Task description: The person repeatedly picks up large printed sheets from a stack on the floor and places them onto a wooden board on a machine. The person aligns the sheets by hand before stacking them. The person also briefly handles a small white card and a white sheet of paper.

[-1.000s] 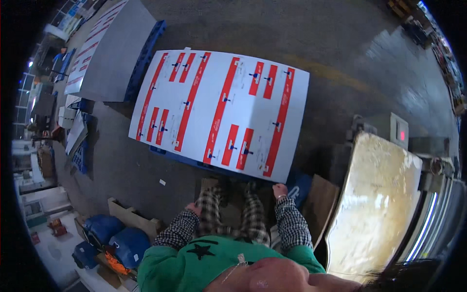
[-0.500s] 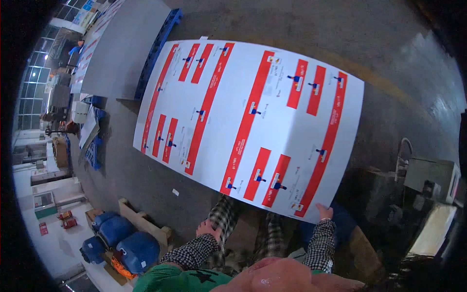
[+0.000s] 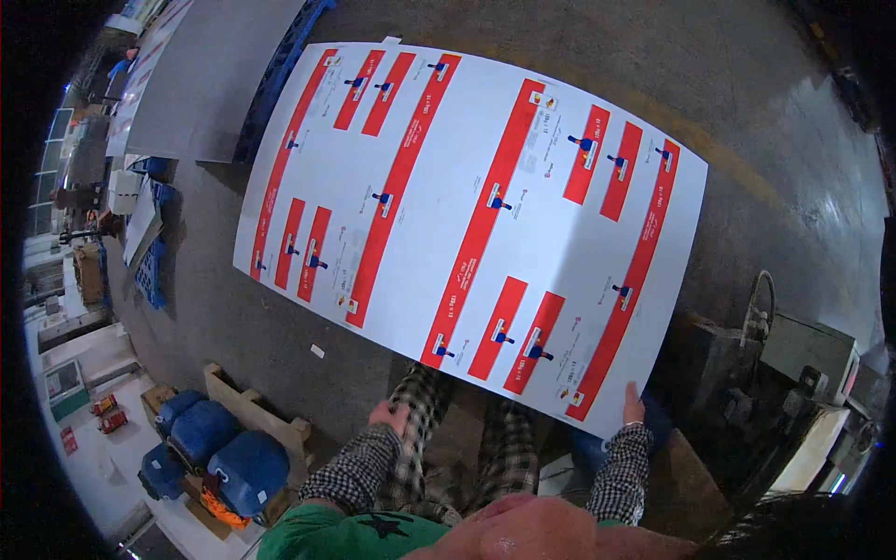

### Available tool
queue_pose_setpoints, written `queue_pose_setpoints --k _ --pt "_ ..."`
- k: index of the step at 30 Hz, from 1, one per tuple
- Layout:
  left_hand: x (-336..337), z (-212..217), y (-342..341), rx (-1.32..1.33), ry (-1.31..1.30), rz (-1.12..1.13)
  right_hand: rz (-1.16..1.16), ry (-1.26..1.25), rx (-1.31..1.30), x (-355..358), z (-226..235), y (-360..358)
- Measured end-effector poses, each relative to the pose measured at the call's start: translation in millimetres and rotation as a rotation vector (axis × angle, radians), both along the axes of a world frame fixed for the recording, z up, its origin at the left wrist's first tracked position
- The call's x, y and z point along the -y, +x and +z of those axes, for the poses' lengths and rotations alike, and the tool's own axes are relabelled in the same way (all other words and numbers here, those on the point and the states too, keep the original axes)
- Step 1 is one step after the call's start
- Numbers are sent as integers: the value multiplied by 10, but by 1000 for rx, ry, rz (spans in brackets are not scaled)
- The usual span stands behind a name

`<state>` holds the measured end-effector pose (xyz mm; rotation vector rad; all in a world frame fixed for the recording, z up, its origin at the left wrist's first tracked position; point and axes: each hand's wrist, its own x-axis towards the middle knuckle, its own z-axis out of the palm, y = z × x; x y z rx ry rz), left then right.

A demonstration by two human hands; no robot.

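A large white printed sheet (image 3: 429, 224) with red bands and small blue figures spans the middle, in front of my legs. My right hand (image 3: 634, 408) grips its near right edge close to the corner, the thumb on top and the fingers hidden beneath. Beside my left thigh, my left hand (image 3: 390, 416) rests near the checked trouser leg (image 3: 425, 397), loosely open and holding nothing. It stays apart from the sheet.
A grey-topped stack (image 3: 205, 84) on a blue pallet (image 3: 280, 84) stands at the far left. Blue drums (image 3: 247, 471) and a wooden pallet (image 3: 257, 411) sit at the near left. Machinery (image 3: 793, 359) stands at the right. A small white scrap (image 3: 317, 351) lies on the floor.
The sheet's far and left edges have shifted up and left in view. My left hand has moved slightly up and left; my right hand keeps its hold near the corner.
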<state>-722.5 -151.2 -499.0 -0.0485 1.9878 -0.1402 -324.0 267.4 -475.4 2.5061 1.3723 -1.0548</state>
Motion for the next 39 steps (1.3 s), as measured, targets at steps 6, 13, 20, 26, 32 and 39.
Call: queue_pose_setpoints --k 6,13,20,26,32,39 --pt "-508 -782 -1315 39 272 1254 -173 181 -155 219 172 -202" --pt "-476 -1332 -1767 115 744 1756 -180 189 -280 320 -202 -217" --pt "-555 -1195 -1724 72 709 1752 -245 231 -221 265 -325 -103" --pt "-480 -1196 -1558 92 740 1825 -193 65 -118 53 57 -338" --pt "180 -1174 -3075 -172 928 1781 -49 -87 97 8 529 -946" --pt "479 -684 -4210 -270 745 1522 87 -71 259 108 1125 -1415"
